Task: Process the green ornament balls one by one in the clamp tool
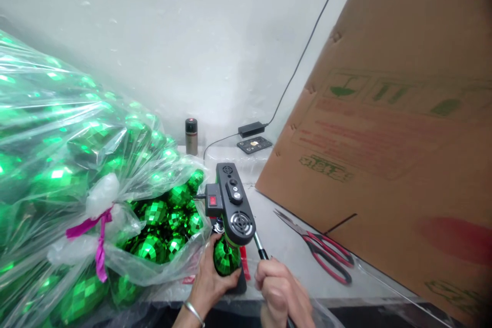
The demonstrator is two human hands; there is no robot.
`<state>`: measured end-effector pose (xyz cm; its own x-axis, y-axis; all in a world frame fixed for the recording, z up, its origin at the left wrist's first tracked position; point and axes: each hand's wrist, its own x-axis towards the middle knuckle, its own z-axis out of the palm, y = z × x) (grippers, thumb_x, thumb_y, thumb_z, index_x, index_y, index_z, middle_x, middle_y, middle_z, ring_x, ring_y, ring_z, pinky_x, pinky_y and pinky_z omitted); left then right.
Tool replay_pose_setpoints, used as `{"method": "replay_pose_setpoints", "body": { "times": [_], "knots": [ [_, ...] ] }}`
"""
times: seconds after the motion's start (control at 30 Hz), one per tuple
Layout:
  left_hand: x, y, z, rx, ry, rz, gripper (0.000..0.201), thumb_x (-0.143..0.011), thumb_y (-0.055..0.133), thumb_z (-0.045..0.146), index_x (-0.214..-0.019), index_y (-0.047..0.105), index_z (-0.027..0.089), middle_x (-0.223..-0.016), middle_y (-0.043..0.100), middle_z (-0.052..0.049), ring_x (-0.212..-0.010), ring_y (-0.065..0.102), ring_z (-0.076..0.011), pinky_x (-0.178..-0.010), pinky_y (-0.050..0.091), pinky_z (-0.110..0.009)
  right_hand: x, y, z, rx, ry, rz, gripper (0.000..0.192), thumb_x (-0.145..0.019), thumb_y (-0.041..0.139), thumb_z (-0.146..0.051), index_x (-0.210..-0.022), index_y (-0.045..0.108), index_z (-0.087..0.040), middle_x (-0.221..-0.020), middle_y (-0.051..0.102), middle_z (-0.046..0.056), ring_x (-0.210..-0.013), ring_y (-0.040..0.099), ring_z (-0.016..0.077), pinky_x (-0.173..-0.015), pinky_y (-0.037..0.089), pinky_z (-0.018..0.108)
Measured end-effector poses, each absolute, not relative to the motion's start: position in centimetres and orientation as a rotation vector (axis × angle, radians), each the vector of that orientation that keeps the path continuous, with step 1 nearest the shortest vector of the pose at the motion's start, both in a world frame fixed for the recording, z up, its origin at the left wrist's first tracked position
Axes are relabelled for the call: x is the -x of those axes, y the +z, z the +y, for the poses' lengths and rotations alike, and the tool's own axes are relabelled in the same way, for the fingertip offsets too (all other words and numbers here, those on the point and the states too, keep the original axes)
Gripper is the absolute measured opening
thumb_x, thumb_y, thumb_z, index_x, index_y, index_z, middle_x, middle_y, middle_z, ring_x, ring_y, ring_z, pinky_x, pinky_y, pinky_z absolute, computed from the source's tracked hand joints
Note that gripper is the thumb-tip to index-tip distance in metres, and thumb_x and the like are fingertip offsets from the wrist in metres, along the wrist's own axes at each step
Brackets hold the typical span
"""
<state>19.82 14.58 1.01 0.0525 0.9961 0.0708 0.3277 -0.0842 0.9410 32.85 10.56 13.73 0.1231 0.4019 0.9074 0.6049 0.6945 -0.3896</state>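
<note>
Green bauble [224, 260]: sitting under the head of the small press, near centre of the bench, faceted and shiny; the left hand is wrapping around it.
Left hand [209, 282]: gripping the green bauble from the left, thumb lying across its near side; a metal bangle [194, 312] is showing on the wrist.
Right hand [280, 292]: closing in a fist around the lower end of the lever [260, 248], just right of the bauble.
Small press [230, 205]: standing upright on the bench, black and grey body with green trim; a red switch [212, 200] is facing left, vent grille facing the camera. Whether its tip is touching the bauble I cannot tell.
Clear bag [69, 164]: lying at left, filling that side, packed with green baubles; its neck is being held shut by a pink ribbon [96, 233]. A second bag mouth is gaping toward the press, with more baubles showing.
Scissors [319, 248]: lying flat at right of the press, red and black handles pointing near, blades far-left.
Cardboard sheet [388, 128]: leaning at right, printed with faded green and red marks.
Far bench: a dark canister [191, 136] is standing upright; a black adapter [251, 128] with cable and a flat dark device [254, 144] are lying beside it.
</note>
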Motion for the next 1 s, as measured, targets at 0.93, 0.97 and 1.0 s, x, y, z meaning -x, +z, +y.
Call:
{"method": "replay_pose_setpoints", "body": {
  "times": [0.93, 0.97, 1.0],
  "knots": [
    [-19.8, 1.3, 14.7, -1.525, 1.069, 1.365, 0.078, -0.066, 0.082, 0.034, -0.138, 0.058, 0.015, -0.136, 0.072, -0.017, -0.128, 0.068, -0.0374, -0.113, 0.054, -0.055, -32.0, 12.9, 10.7, 0.852, -0.149, -1.407, 0.037, -0.109, 0.04, -0.019, -0.074, 0.051, -0.022, -0.066, 0.056, -0.002, -0.052, 0.054, 0.0104, -0.05, 0.043, 0.024],
    [-19.8, 1.3, 14.7, -1.529, 1.065, 1.363, 0.078, -0.066, 0.082, 0.035, -0.138, 0.058, 0.016, -0.136, 0.072, -0.017, -0.129, 0.068, -0.0372, -0.113, 0.054, -0.055, -32.0, 12.9, 10.7, 0.849, -0.148, -1.402, 0.037, -0.109, 0.04, -0.018, -0.074, 0.051, -0.022, -0.066, 0.056, -0.002, -0.052, 0.054, 0.0107, -0.05, 0.042, 0.024],
    [-19.8, 1.3, 14.7, -1.531, 1.062, 1.362, 0.078, -0.066, 0.082, 0.036, -0.138, 0.058, 0.016, -0.137, 0.072, -0.017, -0.129, 0.068, -0.0372, -0.113, 0.054, -0.055, -31.9, 12.9, 10.7, 0.845, -0.147, -1.4, 0.037, -0.109, 0.04, -0.018, -0.074, 0.052, -0.022, -0.066, 0.057, -0.002, -0.052, 0.054, 0.0109, -0.05, 0.042, 0.024]
  ]
}}
